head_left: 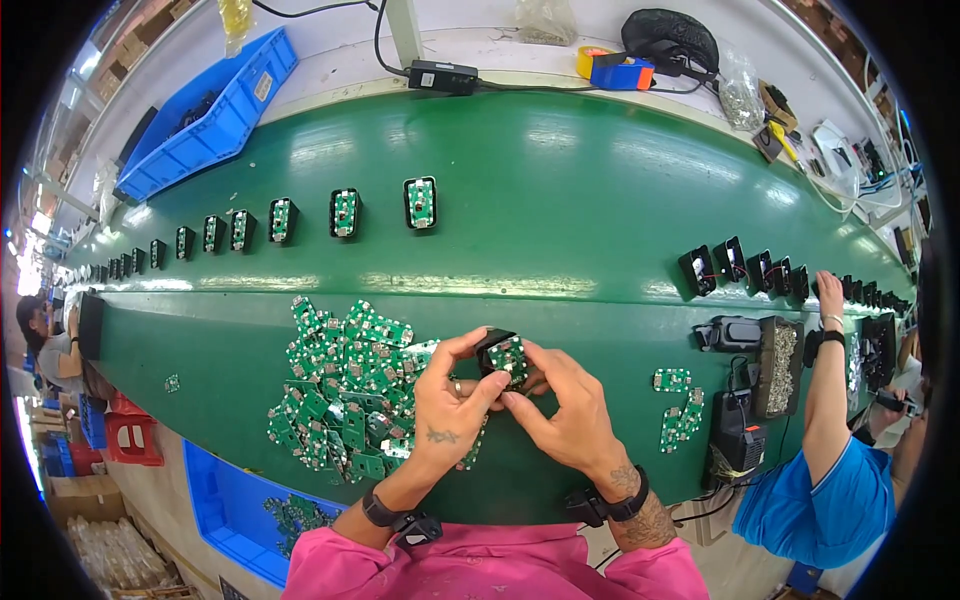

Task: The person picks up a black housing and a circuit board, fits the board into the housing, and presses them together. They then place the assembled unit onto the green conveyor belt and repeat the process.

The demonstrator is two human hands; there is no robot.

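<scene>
Between my two hands, over the near part of the green bench, is a small black plastic housing with a green circuit board [509,360] at its open face. My left hand [450,400] is closed around the housing's left side, thumb at the board's lower edge. From the right, my right hand [565,405] grips the housing too, fingers curled behind it and thumb near its lower corner. A heap of loose green circuit boards [345,385] lies just left of my left hand, partly hidden by it.
A row of black housings with boards [345,213] runs along the bench to the left. More black housings with red wires [698,271] line the right side. Near a co-worker's arm [828,380] stand a tray of small metal parts [778,368] and a black device [738,432]. A blue bin [205,120] sits back left.
</scene>
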